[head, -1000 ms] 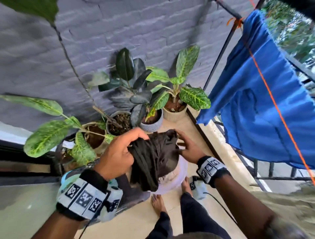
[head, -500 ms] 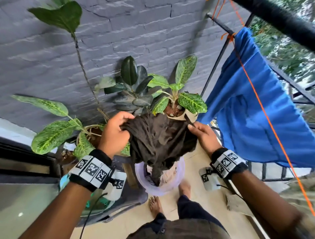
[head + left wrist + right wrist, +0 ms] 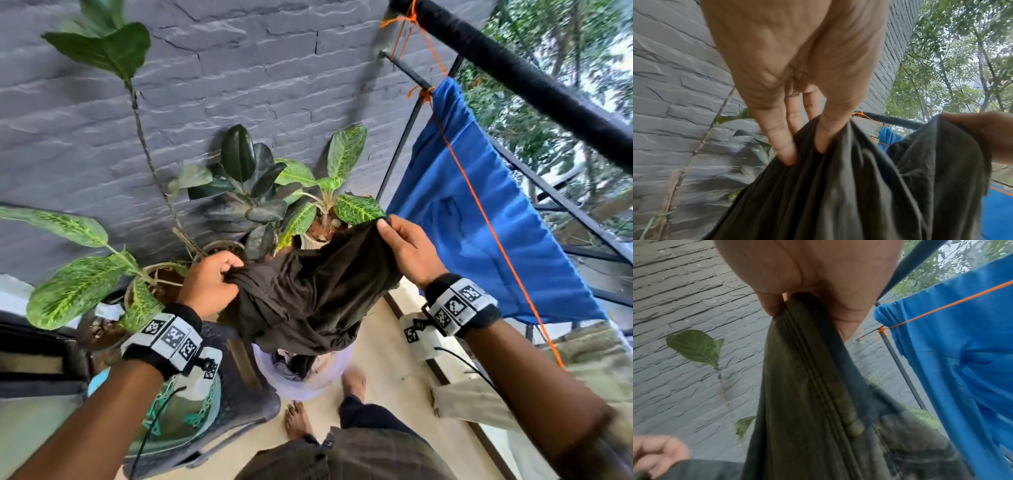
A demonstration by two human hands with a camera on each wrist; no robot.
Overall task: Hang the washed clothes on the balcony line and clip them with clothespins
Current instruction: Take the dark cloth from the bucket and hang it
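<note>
A dark brown garment (image 3: 315, 291) hangs bunched between my two hands above a pale bucket (image 3: 301, 383). My left hand (image 3: 209, 284) grips its left edge, fingers curled into the cloth (image 3: 838, 186). My right hand (image 3: 404, 246) pinches the seamed right edge (image 3: 803, 369) higher up, close to the blue cloth. A blue cloth (image 3: 479, 212) is draped over the orange line (image 3: 479, 205), which runs from the black post down to the right. No clothespin shows in any view.
Potted plants (image 3: 260, 192) stand along the grey brick wall (image 3: 239, 68) behind the garment. A thick black rail (image 3: 531, 78) crosses overhead at the right. A dark chair (image 3: 239, 404) with a teal basket (image 3: 181, 407) sits at the lower left. My bare feet (image 3: 298, 418) stand by the bucket.
Both hands have lifted the dark garment out of the bucket and drawn it apart. My right hand has risen and moved right, towards the blue cloth.
</note>
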